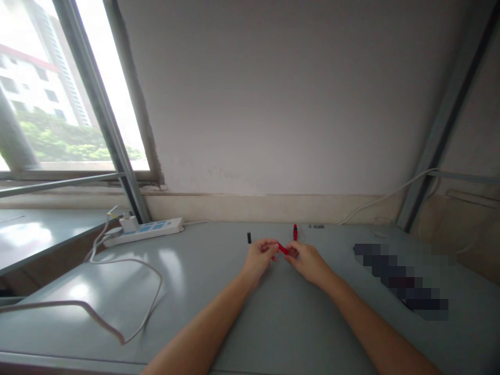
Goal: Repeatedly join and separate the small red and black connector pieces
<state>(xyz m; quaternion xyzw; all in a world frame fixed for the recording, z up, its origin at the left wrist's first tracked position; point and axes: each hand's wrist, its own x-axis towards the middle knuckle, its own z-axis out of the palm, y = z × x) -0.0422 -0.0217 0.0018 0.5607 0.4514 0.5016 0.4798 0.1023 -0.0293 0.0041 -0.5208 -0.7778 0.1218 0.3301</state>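
Observation:
Both my hands hold one small red stick-shaped piece [283, 249] between them, a little above the grey tabletop; its exact kind is too small to make out. My left hand [261, 258] pinches its left end with thumb and fingers. At the other end, the fingertips of my right hand [308, 260] are closed on it. Just behind my hands stands a red and black small part [295, 232]. A short black cylinder [249, 238] is on the table behind my left hand. Several tiny metallic pieces [316, 226] lie in a row farther right.
A white power strip [156, 227] with a plugged-in adapter lies at the back left, its cable [154, 302] looping over the left tabletop. A blurred-out dark object [398, 278] lies on the right. Metal frame posts, a wall and a window bound the table.

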